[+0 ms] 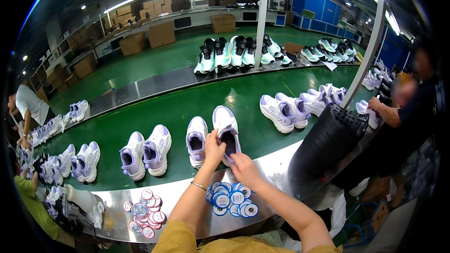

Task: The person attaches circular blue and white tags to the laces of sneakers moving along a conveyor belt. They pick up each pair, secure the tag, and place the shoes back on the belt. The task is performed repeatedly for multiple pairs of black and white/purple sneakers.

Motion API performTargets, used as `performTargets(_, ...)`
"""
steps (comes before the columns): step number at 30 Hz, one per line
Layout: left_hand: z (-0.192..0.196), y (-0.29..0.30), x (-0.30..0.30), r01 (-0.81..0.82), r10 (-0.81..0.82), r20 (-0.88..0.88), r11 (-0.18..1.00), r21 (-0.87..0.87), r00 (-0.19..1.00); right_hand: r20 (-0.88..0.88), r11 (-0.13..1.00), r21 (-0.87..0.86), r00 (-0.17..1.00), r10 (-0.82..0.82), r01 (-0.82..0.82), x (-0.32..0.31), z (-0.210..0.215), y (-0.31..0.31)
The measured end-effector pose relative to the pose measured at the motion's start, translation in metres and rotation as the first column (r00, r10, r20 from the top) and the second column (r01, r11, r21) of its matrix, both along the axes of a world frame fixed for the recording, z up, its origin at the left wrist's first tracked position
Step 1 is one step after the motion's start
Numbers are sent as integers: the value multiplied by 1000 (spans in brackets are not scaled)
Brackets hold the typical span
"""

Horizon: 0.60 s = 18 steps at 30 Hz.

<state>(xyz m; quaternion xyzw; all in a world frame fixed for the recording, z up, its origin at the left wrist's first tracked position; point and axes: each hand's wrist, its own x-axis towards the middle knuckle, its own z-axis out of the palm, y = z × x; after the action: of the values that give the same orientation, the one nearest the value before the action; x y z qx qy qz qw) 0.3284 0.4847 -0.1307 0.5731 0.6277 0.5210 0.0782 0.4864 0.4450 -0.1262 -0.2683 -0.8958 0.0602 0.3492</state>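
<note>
A white and lavender sneaker (224,116) sits on the green conveyor belt in front of me, toe pointing away. The fingers of my left hand (214,149) are closed on the left edge of its dark opening. At the heel, my right hand (245,170) has its fingers pinched on the collar. Its mate (196,129) stands just left of it, untouched. Below my hands, on the metal ledge (185,201), lies a pile of round blue-rimmed tags (222,200). Another pile of round red-rimmed tags (158,217) lies farther left, some of them in clear wrapping.
More lavender sneakers (159,143) stand in pairs along the belt on both sides. A black padded roll (328,136) leans at the right. Mint-and-black shoes (221,55) line the far shelf. Co-workers stand at the right (417,107) and left (35,103).
</note>
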Motion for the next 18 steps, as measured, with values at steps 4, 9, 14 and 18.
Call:
performTargets(4,7,1,9,90,-89,222,996,4,971,-297,930,-261,895,-333,259,-3,20,36)
performTargets(9,-4,5,-1,128,-129,230,992,19,965,-324,920,-307,882,-342,244,-22,16,68)
performTargets(14,-11,6,-22,282,-276,129,959,-29,952,-274,918,-337,912,-307,208,-25,6,74)
performTargets(18,0,3,-31,318,-315,43,936,-153,948,-180,968,-141,956,-233,209,-22,3,71)
